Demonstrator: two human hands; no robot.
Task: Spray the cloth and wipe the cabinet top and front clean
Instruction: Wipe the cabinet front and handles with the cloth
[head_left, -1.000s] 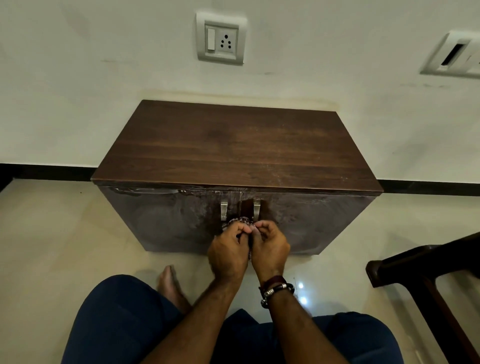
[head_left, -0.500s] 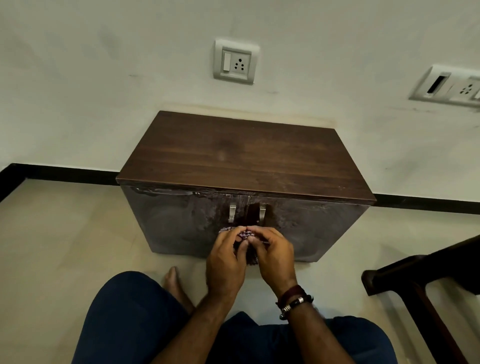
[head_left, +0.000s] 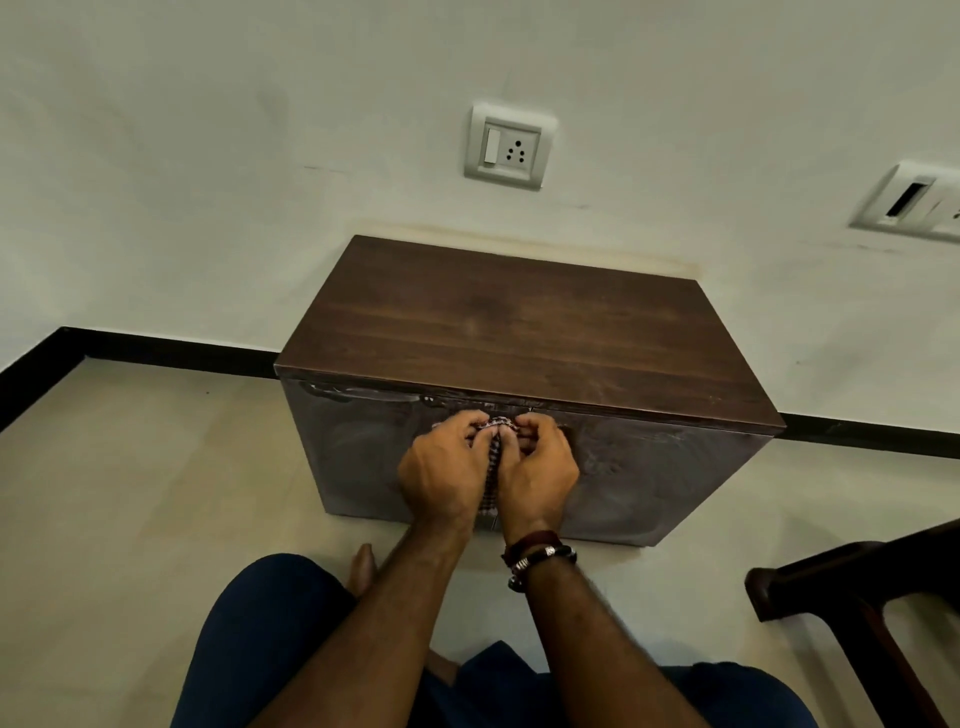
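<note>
Both hands, the left hand (head_left: 447, 467) and right hand (head_left: 537, 467), are pinched on the cloth (head_left: 493, 462), bunched between them against the cabinet (head_left: 519, 322) front's upper middle; its top lies just beyond.

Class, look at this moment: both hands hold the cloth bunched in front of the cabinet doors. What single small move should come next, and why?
Probably press the cloth flat against the cabinet front and begin a stroke. Both the left hand and the right hand grip it bunched between them, so little fabric would meet the wood, and the front shows smeary streaks while the cabinet top looks even.
</note>
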